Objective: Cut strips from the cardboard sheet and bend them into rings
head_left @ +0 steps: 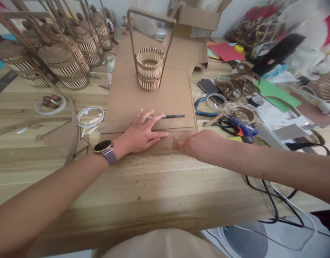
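My left hand (142, 134) lies flat with spread fingers on the brown cardboard (162, 145) near the table's front. My right hand (201, 145) rests at the right end of that cardboard, fingers curled under. Whatever it may grip is hidden. Just beyond my left fingers lie a cardboard strip (178, 123) and a dark pen (175, 116), the pen partly covered by the fingers. A small round basket (150, 77) of light sticks and brown bands, with a tall square handle, stands upright farther back on the cardboard sheet (170, 96).
Several lidded stick lanterns (64, 68) crowd the back left. Tape rolls (90, 117) lie on the left. To the right are blue-handled pliers (204, 109), a blue glue gun (241, 127), curled cardboard strips (238, 82) and cables. An opened box (197, 18) stands behind.
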The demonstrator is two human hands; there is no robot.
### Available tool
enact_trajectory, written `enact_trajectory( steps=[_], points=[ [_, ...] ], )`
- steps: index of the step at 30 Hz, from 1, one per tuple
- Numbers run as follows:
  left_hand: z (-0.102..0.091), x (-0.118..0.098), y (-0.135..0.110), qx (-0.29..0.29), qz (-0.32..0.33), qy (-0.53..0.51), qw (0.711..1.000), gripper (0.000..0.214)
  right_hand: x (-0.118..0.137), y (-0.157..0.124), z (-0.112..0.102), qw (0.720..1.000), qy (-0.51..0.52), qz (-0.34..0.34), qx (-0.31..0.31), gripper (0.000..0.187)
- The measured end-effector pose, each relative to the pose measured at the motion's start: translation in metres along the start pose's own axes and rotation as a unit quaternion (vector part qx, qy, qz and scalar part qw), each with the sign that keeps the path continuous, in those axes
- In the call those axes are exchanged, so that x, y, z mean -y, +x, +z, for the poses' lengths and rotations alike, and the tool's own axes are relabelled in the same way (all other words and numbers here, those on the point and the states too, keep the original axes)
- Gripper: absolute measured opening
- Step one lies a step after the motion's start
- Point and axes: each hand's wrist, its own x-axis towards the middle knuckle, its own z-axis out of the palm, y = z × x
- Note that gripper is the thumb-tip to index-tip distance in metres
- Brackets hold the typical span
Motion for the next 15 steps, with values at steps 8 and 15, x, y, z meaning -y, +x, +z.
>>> enact_trajectory(
  steps=[8, 15],
  points=[
    [0.002, 0.001, -0.001, -0.010, 0.002, -0.007, 1.000, 0.030, -0.018, -0.024, 0.018, 0.998, -0.047, 0.033, 0.032, 0.039],
    [0.003, 0.002, -0.002, -0.008, 0.005, 0.000, 1.000, 0.031, -0.041, -0.046, 0.045, 0.994, -0.061, 0.081, 0.039, 0.028]
  ],
)
